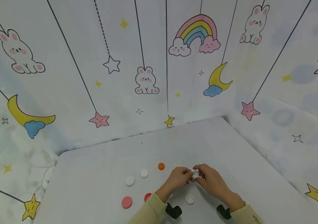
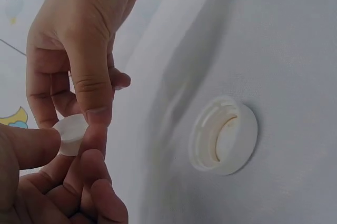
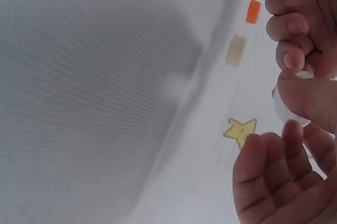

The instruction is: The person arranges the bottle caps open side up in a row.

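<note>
A small white cap (image 1: 194, 174) is held up between both hands over the table. My left hand (image 1: 179, 179) pinches one side of it, and my right hand (image 1: 211, 180) pinches the other. Seen in the left wrist view, the thumb and fingers cover part of this white cap (image 2: 71, 132). In the right wrist view, a thumb hides much of it. Below the hands, another white cap (image 1: 189, 199) lies on the table, its ridged hollow side with a beige liner showing in the left wrist view.
Left of the hands lie an orange cap (image 1: 161, 166), two white caps (image 1: 144, 173), a pink cap (image 1: 126, 202) and a red cap (image 1: 147, 197) partly behind the left sleeve. A cream cap (image 3: 236, 50) stands beyond the hands. Patterned cloth walls border the white table (image 1: 91, 165).
</note>
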Available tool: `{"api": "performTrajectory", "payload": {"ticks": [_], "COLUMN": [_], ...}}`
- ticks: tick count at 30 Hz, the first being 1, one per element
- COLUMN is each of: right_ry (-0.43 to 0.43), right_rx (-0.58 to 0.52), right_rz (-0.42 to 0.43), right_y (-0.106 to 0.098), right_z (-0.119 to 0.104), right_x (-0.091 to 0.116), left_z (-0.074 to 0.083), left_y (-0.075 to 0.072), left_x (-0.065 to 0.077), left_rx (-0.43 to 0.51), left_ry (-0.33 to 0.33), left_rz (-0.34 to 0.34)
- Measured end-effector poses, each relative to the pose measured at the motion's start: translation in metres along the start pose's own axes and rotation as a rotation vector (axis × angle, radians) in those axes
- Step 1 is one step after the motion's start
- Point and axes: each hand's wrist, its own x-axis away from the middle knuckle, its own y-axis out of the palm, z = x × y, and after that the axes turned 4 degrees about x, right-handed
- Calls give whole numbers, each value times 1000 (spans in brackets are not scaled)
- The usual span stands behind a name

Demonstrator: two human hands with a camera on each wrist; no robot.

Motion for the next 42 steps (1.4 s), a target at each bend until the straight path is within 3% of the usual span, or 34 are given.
{"api": "performTrajectory", "payload": {"ticks": [7, 12, 20, 25, 32, 38, 42], "right_ry": [-58, -84, -90, -45, -9, -23, -16], "right_rx": [-19, -9, 16, 51, 64, 72, 77], "right_rz": [35, 28, 29, -37, -117, -162, -193], "right_y": [1, 2, 3, 3, 2, 3, 4], "right_z": [1, 3, 2, 0, -2, 1, 1], "right_x": [-1, -1, -1, 0, -1, -1, -1], "left_z": [3, 2, -2, -5, -10, -13, -12], "left_y": [1, 2, 0, 0, 1, 3, 4], "left_x": [1, 2, 4, 5, 3, 3, 5], "left_rx": [10, 68, 61, -45, -202, -372, -434], "left_ry": [-28, -46, -19, 32, 54, 135, 159], "left_rz": [6, -7, 16, 51, 79, 98, 104]}}
